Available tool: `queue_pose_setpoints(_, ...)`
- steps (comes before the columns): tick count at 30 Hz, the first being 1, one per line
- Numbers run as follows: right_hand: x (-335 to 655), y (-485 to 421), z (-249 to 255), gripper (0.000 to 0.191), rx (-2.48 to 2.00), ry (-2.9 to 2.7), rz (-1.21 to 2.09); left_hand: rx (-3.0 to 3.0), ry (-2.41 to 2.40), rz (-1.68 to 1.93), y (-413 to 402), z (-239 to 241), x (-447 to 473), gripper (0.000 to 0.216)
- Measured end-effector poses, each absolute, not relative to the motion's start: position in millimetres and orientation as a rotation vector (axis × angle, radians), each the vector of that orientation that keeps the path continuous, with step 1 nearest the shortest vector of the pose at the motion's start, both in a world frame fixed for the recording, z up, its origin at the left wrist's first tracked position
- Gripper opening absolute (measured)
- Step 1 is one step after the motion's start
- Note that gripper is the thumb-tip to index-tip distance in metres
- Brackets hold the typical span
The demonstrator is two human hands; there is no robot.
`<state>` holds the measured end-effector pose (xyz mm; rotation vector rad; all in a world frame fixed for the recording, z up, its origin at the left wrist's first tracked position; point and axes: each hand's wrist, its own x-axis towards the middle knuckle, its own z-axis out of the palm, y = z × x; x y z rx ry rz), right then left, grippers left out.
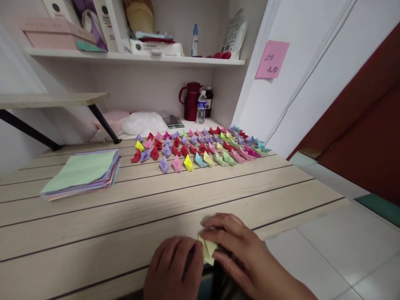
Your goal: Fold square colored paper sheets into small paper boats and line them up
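Pinching a small pale yellow folded paper (pixel 208 251) between them at the bottom centre of the frame, the hands work close together: the left hand (pixel 175 266) curls in at the paper's left edge, while the right hand (pixel 242 252) grips from the right, fingers above and thumb below. Its finer creases are partly hidden by the fingers, so I cannot tell how exact they are.

The likeliest trouble, as I judge it, is tearing or skewing: a piece this small gives little to hold, and an uneven pull from either side could split a fold or crush a point. It also sits right by the near edge of the worktop (pixel 150 204), with a dark gap just beneath, so a slip of the fingertips could drop it out of the frame's bottom.

Bare planks stretch across the middle of the frame, leaving room for a forward reach. Beyond, the rows of paper boats (pixel 188 163) stand near one another, and a sleeve or knuckle brushing the front row might topple several. The stack of coloured sheets (pixel 84 168) lies well apart at the left. Towards the lower right, the worktop ends above the tiled floor (pixel 315 258), so an elbow has free space there
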<state>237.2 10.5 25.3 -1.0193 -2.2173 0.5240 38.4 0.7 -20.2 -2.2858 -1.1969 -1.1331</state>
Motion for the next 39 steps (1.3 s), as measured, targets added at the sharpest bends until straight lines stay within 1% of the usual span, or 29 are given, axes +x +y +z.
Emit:
queue_pose_setpoints(3,244.9,5.7,23.7,0.033,-1.024,-2.209,0.462,-2.332,-1.190,-1.019,-0.8,-15.0,35.3,0.031)
queue_pose_setpoints(6,249.5,0.8,16.7,0.032,-0.959,-2.239,0.269,-2.364,-1.179,-0.922,-1.7,-9.6,34.4,0.036)
queue_pose_setpoints(10,255.0,-5.6,2.7,0.041,-0.913,-2.293,-0.076,-2.343,-1.194,-0.777,-2.5,-5.3,36.4,0.037)
queue_pose_setpoints(14,257.3,-12.1,-10.3,0.050,-0.910,-2.308,-0.231,-2.338,-1.171,-0.676,-3.7,-1.4,37.2,0.042)
queue_pose_setpoints(18,254.4,-14.2,-14.4,0.050,-0.918,-2.331,-0.274,-2.347,-1.167,-0.648,-5.1,3.0,37.9,0.042)
queue_pose_setpoints(25,248.0,-14.8,-7.3,0.037,-0.947,-2.356,-0.265,-2.401,-1.195,-0.730,-4.9,6.8,37.0,0.038)
queue_pose_setpoints(30,244.1,-16.8,-12.4,0.032,-0.991,-2.271,-0.249,-2.401,-1.143,-0.749,-4.3,-5.0,22.9,0.036)
queue_pose_setpoints(32,242.2,-18.2,-13.9,0.032,-1.014,-2.231,-0.215,-2.395,-1.090,-0.735,-7.3,-12.1,19.4,0.040)
queue_pose_setpoints(36,235.5,-20.4,-14.7,0.038,-1.054,-2.166,-0.140,-2.344,-1.247,-0.819,-18.4,-23.2,22.7,0.050)
queue_pose_setpoints(39,226.4,-19.8,-18.2,0.041,-1.076,-2.066,-0.167,-2.351,-1.323,-0.814,-24.8,-26.8,28.2,0.061)
